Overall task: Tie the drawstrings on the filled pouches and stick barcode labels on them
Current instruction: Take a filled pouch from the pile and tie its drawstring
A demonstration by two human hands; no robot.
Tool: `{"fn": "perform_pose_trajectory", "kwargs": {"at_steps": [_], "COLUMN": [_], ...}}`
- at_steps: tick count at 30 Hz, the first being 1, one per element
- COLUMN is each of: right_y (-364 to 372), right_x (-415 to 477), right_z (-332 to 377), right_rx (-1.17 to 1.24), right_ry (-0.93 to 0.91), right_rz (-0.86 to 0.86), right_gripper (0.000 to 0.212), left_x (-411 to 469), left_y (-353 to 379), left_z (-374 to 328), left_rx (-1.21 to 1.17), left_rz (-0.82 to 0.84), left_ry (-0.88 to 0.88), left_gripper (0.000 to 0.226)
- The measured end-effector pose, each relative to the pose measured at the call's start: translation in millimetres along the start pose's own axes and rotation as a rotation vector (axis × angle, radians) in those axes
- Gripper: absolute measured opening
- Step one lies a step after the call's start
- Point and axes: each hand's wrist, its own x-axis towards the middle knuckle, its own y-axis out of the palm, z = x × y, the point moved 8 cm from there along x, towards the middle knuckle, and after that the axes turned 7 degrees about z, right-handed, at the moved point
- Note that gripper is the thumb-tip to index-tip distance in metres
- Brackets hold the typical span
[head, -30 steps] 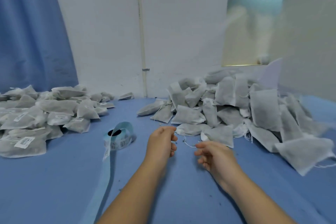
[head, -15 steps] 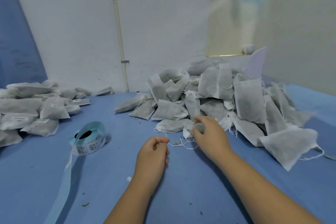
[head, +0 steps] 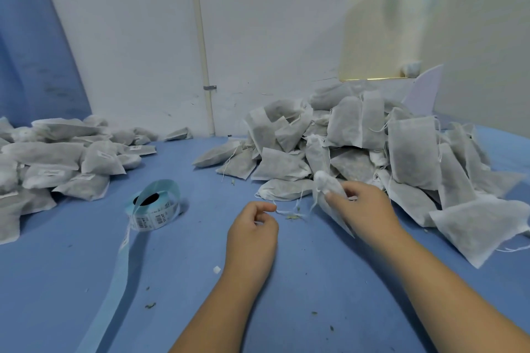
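My right hand grips a filled white pouch by its gathered neck, just in front of the big heap of unlabelled pouches. A thin white drawstring runs from that pouch to my left hand, which pinches its end between thumb and forefinger. The roll of barcode labels lies on the blue table to the left of my left hand, its pale blue backing strip trailing toward me.
A second heap of pouches with barcode labels lies at the left. The blue table top carries small crumbs and a white scrap. A white wall with a thin pipe closes the far side.
My right hand has reached into the heap and lifted one pouch out by its neck. My left hand has taken hold of the drawstring. The camera has turned to the right.
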Motion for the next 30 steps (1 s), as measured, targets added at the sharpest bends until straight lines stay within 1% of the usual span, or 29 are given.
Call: {"fn": "perform_pose_trajectory", "kwargs": {"at_steps": [2, 4, 5, 7, 11, 13, 14, 16, 17, 20, 23, 24, 27, 29, 30], "right_y": [5.5, 14.9, 20.0, 29.8, 49.2, 54.9, 57.4, 61.8, 63.3, 63.7, 60.7, 59.1, 47.2, 37.3, 33.2], "right_x": [-4.0, -7.4, -9.2, -13.0, -19.0, -24.4, -26.9, -30.3, -31.4, -33.2, -35.9, -34.6, -27.1, -23.5, -23.3], "right_z": [8.8, 17.3, 20.8, 24.5, 30.0, 36.0, 38.4, 39.1, 39.4, 40.1, 44.5, 44.9, 50.5, 52.0, 53.0], "right_rx": [0.184, 0.309, 0.349, 0.420, 0.533, 0.565, 0.581, 0.601, 0.610, 0.651, 0.606, 0.570, 0.554, 0.585, 0.601], "right_ry": [-0.009, -0.014, -0.015, -0.005, -0.019, -0.056, -0.070, -0.074, -0.072, -0.056, -0.069, -0.081, -0.100, -0.112, -0.117], "right_rz": [0.077, 0.157, 0.194, 0.274, 0.525, 0.642, 0.691, 0.756, 0.774, 0.780, 0.753, 0.717, 0.500, 0.380, 0.353], "right_gripper": [0.027, 0.035, 0.035, 0.026, 0.019, 0.021, 0.026, 0.036, 0.036, 0.029, 0.033, 0.031, 0.009, 0.020, 0.022], "left_x": [-1.9, -4.3, -5.8, -9.1, -13.1, -11.6, -11.4, -12.8, -14.2, -18.8, -17.9, -16.6, -14.1, -14.0, -14.4], "left_y": [-6.1, -11.5, -13.3, -15.0, -17.1, -13.3, -9.7, -1.0, 3.1, 10.1, 8.5, 6.6, -0.8, -6.0, -8.5], "left_z": [-6.3, -11.7, -14.1, -18.6, -26.0, -28.5, -29.9, -32.5, -33.7, -38.3, -38.0, -37.1, -37.7, -40.4, -41.8], "left_rx": [0.024, 0.013, -0.001, -0.027, -0.108, -0.164, -0.186, -0.221, -0.214, -0.141, -0.152, -0.166, -0.220, -0.234, -0.233], "left_rz": [-0.056, -0.092, -0.100, -0.103, -0.104, -0.017, 0.049, 0.188, 0.247, 0.344, 0.323, 0.300, 0.224, 0.173, 0.150], "left_ry": [0.046, 0.087, 0.105, 0.138, 0.148, 0.130, 0.123, 0.112, 0.115, 0.156, 0.155, 0.152, 0.169, 0.192, 0.202], "left_gripper": [0.030, 0.029, 0.028, 0.026, 0.029, 0.030, 0.028, 0.023, 0.022, 0.020, 0.016, 0.014, 0.009, 0.008, 0.008]}}
